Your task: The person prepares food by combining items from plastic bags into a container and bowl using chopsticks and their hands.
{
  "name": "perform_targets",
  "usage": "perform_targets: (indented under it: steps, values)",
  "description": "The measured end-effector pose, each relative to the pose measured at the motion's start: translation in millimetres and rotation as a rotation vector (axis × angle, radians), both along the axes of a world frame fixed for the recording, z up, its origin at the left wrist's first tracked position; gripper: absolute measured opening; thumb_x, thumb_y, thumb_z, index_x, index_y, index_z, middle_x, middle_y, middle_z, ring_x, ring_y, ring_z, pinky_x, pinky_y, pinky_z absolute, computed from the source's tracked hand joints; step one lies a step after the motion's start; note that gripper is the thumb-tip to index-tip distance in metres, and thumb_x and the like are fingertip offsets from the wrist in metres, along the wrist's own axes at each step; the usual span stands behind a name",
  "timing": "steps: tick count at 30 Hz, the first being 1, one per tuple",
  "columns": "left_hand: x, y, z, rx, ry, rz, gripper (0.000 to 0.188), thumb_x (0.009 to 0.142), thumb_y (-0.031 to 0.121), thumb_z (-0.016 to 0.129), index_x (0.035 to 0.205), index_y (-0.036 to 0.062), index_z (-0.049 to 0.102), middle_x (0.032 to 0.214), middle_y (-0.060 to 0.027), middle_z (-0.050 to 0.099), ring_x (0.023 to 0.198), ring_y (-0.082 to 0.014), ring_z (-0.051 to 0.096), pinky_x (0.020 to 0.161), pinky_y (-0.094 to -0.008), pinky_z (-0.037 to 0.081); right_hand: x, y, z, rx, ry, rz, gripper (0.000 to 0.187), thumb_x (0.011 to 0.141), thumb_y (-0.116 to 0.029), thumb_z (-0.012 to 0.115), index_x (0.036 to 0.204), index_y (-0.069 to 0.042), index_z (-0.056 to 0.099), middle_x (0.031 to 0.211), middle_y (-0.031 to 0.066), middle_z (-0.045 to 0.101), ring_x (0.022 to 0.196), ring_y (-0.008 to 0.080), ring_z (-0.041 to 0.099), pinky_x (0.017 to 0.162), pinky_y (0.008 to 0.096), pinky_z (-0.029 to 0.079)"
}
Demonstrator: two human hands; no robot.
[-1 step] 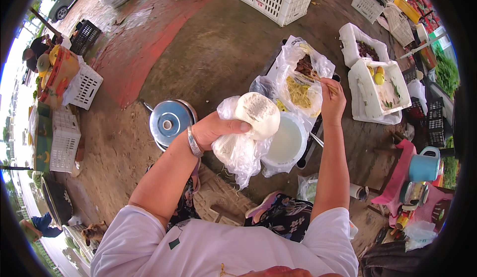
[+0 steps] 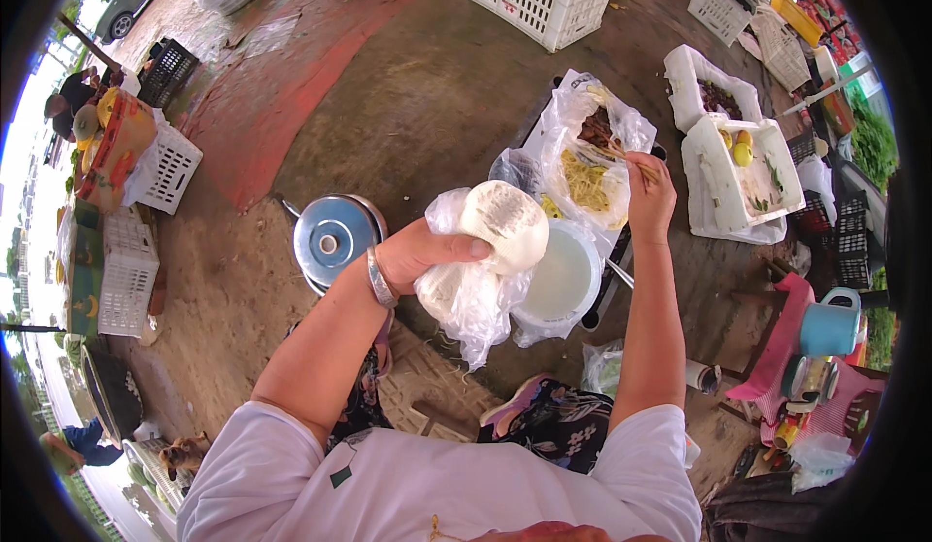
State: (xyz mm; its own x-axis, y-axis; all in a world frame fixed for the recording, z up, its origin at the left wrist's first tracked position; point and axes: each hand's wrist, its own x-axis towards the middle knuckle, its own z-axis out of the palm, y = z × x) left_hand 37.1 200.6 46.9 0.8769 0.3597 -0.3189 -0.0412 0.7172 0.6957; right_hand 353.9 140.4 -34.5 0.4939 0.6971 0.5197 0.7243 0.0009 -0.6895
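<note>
Left of the left hand [image 2: 422, 254] sits a lidded pot [image 2: 335, 239]; right of that grip, the white bun [image 2: 505, 229] it grasps partly blocks a bowl of cloudy liquid [image 2: 563, 275]. Farther beyond, yellow shreds [image 2: 582, 181] lie in an open plastic bag [image 2: 633, 129]. The left thumb lies across the bun, clear wrapping [image 2: 476, 309] bunched beneath; the right hand [image 2: 652, 192], forearm stretched forward, pinches chopsticks [image 2: 614, 152] over the bag.

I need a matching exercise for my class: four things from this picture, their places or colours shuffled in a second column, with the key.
Column one:
1. White bun
2. Chopsticks
3. Round pot
4. Jug with handle

Column two:
A. Blue, far right
B. Held in the right hand
C. Left of both hands, lid on
D. Held in the left hand

Pairs: 1-D, 2-B, 3-C, 4-A
</note>
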Motion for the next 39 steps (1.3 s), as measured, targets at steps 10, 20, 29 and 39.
perform_targets:
  steps: [10,20,29,39]
  values:
    - [-0.2,0.0,3.4,0.041,0.009,0.0,0.051,0.073,0.013,0.069,0.119,0.0032,0.05,0.11,-0.0083,0.059,0.1,-0.0183,0.057,0.088,-0.0327,0.044,37.2,11.6,-24.0,0.183,0.173,-0.058,0.006,0.081,0.0,0.059,0.086,-0.003,0.062,0.085,0.0024,0.061,0.076,0.0082,0.056,0.07,0.0205,0.045]
    - [0.5,-2.8,1.1,0.016,0.044,-0.005,0.052,0.071,0.013,0.07,0.119,0.0025,0.051,0.109,-0.0088,0.06,0.098,-0.0188,0.058,0.087,-0.0326,0.044,32.6,-6.4,-16.4,0.514,0.863,-0.12,0.005,0.084,-0.004,0.058,0.089,-0.002,0.058,0.092,0.0054,0.059,0.085,0.0142,0.058,0.075,0.0255,0.052]
    - [5.2,-3.7,-3.2,-0.023,-0.037,-0.065,0.053,0.073,0.016,0.071,0.119,0.0051,0.05,0.11,-0.0063,0.059,0.099,-0.0166,0.057,0.088,-0.0321,0.045,38.7,-50.4,-7.6,0.79,1.17,0.07,0.008,0.087,-0.003,0.053,0.093,-0.006,0.056,0.103,0.0082,0.06,0.093,0.0203,0.06,0.075,0.0253,0.054]
    - [-10.1,-4.0,-24.1,0.059,-0.167,-0.409,0.063,0.066,0.011,0.076,0.122,0.0023,0.048,0.114,-0.0067,0.057,0.106,-0.0165,0.052,0.094,-0.0317,0.038,-24.3,-93.4,113.5,0.751,1.276,1.339,0.011,0.082,-0.003,0.057,0.081,-0.014,0.061,0.085,0.0026,0.06,0.084,0.0234,0.059,0.054,0.025,0.05]
